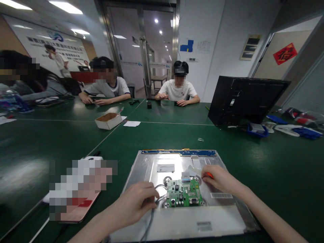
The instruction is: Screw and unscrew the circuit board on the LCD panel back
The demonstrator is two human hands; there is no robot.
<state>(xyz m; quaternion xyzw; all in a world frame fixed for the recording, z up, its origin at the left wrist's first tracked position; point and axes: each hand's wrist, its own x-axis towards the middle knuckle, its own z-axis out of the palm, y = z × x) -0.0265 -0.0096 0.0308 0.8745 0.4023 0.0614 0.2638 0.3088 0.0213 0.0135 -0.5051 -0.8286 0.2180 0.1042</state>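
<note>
A flat display panel (182, 219) lies back side up before me, with a blue circuit strip (174, 153) along its far edge. On its middle sits a green circuit board (184, 193), joined at its far edge to a ribbon connector (186, 179). My left hand (141, 200) is closed at the board's left side, pinching a thin grey cable (150, 224) that runs toward me. Just past the board's right far corner, my right hand (216, 177) is closed around an orange object (210, 174); most of it is hidden, so its kind is unclear.
A phone-like pink slab (81, 211), partly blurred, lies on the left of the green table (172, 131). Beyond are an open white box (108, 121) and paper (132, 124). A black monitor housing (243, 98) and blue tray (257, 130) stand right. Several people sit around.
</note>
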